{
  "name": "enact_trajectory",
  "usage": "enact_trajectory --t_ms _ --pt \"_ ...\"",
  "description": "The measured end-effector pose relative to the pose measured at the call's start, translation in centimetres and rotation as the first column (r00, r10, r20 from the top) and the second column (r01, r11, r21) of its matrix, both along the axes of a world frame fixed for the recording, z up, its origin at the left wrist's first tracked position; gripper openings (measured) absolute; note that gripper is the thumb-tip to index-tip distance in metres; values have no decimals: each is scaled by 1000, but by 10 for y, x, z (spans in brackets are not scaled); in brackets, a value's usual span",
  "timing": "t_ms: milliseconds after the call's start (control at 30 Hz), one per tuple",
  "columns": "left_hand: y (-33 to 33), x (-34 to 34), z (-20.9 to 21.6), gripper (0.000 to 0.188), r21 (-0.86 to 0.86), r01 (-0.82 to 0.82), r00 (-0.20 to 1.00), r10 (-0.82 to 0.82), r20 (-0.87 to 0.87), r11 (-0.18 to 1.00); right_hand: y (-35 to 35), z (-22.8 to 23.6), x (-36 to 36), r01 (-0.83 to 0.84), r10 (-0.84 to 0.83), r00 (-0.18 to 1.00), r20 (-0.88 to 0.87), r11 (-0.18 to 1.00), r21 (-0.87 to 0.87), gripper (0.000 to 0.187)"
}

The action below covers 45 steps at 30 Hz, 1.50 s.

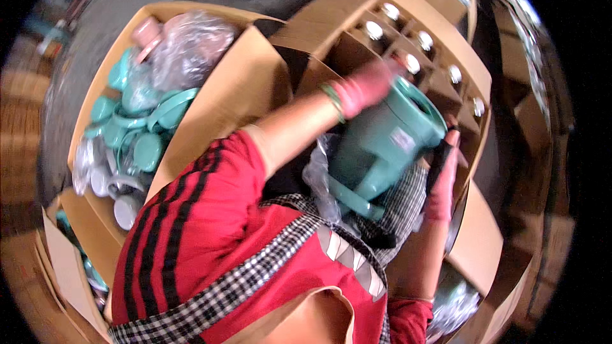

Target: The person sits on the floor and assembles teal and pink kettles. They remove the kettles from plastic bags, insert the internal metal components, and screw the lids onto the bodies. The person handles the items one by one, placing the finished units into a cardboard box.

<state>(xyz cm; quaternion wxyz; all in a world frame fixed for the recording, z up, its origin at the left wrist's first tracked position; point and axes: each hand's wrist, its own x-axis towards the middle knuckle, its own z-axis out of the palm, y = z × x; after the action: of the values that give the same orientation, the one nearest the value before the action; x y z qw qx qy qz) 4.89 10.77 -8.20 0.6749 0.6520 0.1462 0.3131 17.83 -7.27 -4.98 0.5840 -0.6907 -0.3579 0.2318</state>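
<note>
Left hand (368,87), blurred, and right hand (442,175) near opposite rim edges of open-mouthed green vessel (376,140), grips unclear.

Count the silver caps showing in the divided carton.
6 silver caps show in the divided carton: four along the upper-right row, two in the next row inward, the lower one beside the left hand. More may be hidden behind that hand and the teal jug.

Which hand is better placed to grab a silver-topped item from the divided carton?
Left, I'd say: the left hand, though motion-blurred, reaches over the divided carton, close to a silver top. The right hand is beside the green pitcher, farther from that top.
</note>
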Motion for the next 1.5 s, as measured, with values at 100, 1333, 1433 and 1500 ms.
enact_trajectory --t_ms 100,1333,1433,1500 --pt "-75 -7 49 41 886 -288 876 474 90 363 15 -40 76 -428 581 341 -739 796 428 54" --pt "-64 0 39 45 703 -368 885 462 64 608 38 -66 83 115 -57 891 -450 988 102 44" --pt "-22 3 16 75 208 -302 922 341 -183 930 47 -33 36 -27 122 877 -466 978 205 54" --pt "-37 -6 27 80 774 -305 937 321 140 554 48 1 34 61 136 865 -483 928 369 57"
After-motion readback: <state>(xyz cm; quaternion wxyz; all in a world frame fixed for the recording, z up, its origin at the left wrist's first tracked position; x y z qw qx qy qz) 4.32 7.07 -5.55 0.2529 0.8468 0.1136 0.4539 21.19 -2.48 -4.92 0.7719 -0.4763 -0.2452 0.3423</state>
